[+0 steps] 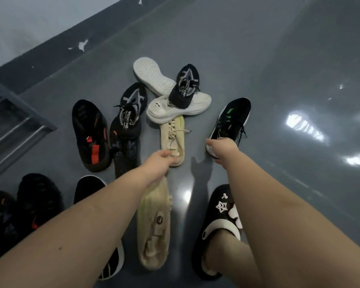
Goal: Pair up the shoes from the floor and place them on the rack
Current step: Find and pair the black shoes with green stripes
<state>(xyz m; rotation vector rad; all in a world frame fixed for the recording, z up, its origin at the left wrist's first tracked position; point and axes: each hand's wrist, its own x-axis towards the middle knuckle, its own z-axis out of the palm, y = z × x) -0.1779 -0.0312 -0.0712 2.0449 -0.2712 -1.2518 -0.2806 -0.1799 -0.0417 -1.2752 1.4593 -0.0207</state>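
- The left hand (157,163) is closed on the heel of a cream shoe (173,140) that lies in the middle of the floor (279,59).
- The toe of that cream shoe is tucked under a white shoe (179,110), so it looks best to slide it out slowly toward the body and not yank it.
- A black shoe with white marks (184,86) sits on top of the white shoe. A fast pull could tip it off.
- The second cream shoe (154,225) lies close by, under the left arm. These two look like a pair, so they should go together.
- The right hand (222,147) is on the heel of a black shoe with green stripes (231,121). It looks like it is holding it, but the fingers are hidden, so I cannot tell for sure.
- I cannot spot the partner of this green-striped shoe for sure. A black shoe with a white sole (87,190) near the bottom edge may be it.
- Another white shoe (152,74) lies upside down at the far side of the pile.
- Two black shoes with orange marks, one (89,134) on the left of the pile and one (37,202) nearer, look like a pair too.
- The rack (10,121) is at the left edge of the floor, well apart from both hands.
- The person wears a black slipper (218,221) on a foot. Leave that one.
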